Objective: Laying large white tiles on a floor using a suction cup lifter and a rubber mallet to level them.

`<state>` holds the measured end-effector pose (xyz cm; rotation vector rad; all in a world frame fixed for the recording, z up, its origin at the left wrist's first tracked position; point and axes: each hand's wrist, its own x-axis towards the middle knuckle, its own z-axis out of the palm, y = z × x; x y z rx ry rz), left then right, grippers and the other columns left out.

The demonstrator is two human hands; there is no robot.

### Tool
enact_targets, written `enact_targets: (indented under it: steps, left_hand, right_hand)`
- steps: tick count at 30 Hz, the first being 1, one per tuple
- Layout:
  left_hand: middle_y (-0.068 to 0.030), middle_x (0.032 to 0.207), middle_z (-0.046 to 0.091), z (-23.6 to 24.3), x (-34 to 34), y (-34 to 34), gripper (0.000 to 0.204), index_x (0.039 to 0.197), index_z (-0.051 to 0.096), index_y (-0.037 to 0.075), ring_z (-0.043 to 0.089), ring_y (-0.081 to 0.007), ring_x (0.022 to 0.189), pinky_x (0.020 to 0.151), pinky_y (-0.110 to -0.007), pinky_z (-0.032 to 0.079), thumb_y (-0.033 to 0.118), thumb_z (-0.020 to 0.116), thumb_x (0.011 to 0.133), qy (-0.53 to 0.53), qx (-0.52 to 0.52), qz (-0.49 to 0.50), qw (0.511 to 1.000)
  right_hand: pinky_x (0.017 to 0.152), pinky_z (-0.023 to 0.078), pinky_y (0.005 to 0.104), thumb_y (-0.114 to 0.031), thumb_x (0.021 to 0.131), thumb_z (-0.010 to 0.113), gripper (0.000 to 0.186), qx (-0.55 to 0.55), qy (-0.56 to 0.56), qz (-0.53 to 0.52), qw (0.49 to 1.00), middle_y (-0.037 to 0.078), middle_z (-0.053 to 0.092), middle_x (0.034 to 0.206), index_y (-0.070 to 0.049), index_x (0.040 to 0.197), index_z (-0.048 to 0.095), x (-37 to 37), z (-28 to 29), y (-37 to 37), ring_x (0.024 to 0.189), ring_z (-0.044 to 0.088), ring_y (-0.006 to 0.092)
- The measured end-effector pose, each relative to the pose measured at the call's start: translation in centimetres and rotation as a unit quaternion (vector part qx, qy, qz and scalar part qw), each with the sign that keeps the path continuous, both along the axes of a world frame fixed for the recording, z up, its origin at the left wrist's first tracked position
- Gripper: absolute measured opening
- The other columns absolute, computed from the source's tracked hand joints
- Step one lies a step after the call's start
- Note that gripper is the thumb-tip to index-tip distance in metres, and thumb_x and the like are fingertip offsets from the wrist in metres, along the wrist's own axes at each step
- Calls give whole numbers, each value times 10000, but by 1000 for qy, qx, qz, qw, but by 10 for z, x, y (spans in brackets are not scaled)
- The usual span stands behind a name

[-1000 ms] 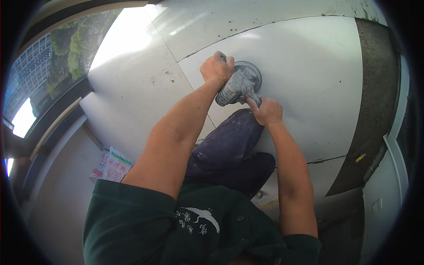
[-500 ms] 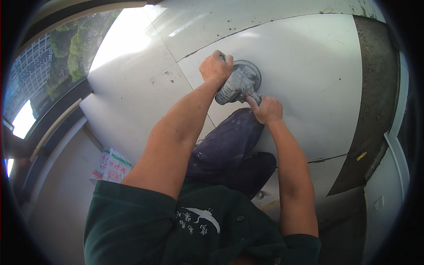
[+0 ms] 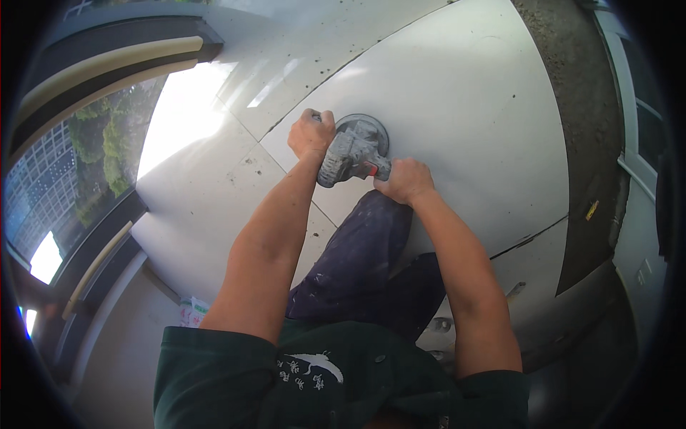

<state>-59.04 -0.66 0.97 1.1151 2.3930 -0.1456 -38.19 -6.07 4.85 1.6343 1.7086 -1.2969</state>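
Note:
A dusty grey handheld tile vibrator (image 3: 349, 156) with a round base pad (image 3: 382, 132) rests on a large white floor tile (image 3: 464, 136), near the tile's left corner. My left hand (image 3: 311, 134) is closed round its side handle, left of the body. On the right, my right hand (image 3: 406, 181) grips the rear handle, next to a red switch (image 3: 372, 170). Its fingertips are partly hidden. My knee in dark, dust-marked trousers (image 3: 364, 236) is just below the tool.
Neighbouring tiles (image 3: 236, 179) lie left and beyond, with dark joints between. Bare rough screed (image 3: 589, 121) runs along the right, with a small yellow object (image 3: 592, 210) on it. A window (image 3: 107, 143) stands at left. Plastic packets (image 3: 193, 312) sit beside my left arm.
My view has turned, so the tool and both hands appear lower and farther left. My right hand wraps the rear handle more fully, and the red switch now shows.

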Motion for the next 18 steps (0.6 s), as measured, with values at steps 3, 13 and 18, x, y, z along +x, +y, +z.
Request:
enact_targets:
  steps: [3, 13, 18]
  left_hand:
    - [-190, 915, 741, -2, 4, 3, 366, 937, 759, 108, 710, -371, 916, 828, -463, 541, 396, 577, 805, 7, 7, -9, 1000]
    - [-195, 924, 742, 0, 32, 42, 362, 931, 769, 92, 710, -375, 916, 824, -456, 544, 375, 587, 795, 3, 22, -135, 991]
    - [-194, 947, 743, 5, 110, 132, 375, 950, 773, 93, 709, -374, 935, 845, -445, 546, 374, 598, 775, -33, 35, -238, 970]
  right_hand:
    - [900, 558, 449, -517, 786, 700, 539, -38, 6, -5, 999, 214, 727, 1024, -18, 987, 735, 4, 4, 5, 993, 706, 362]
    - [922, 551, 459, -204, 799, 665, 288, -11, 39, -105, 994, 199, 719, 1074, -35, 1028, 710, 4, -16, -25, 1038, 694, 362]
    - [920, 548, 444, -194, 804, 653, 281, 12, 6, -224, 975, 208, 712, 1063, -37, 1033, 694, 52, -12, 30, 1056, 678, 373]
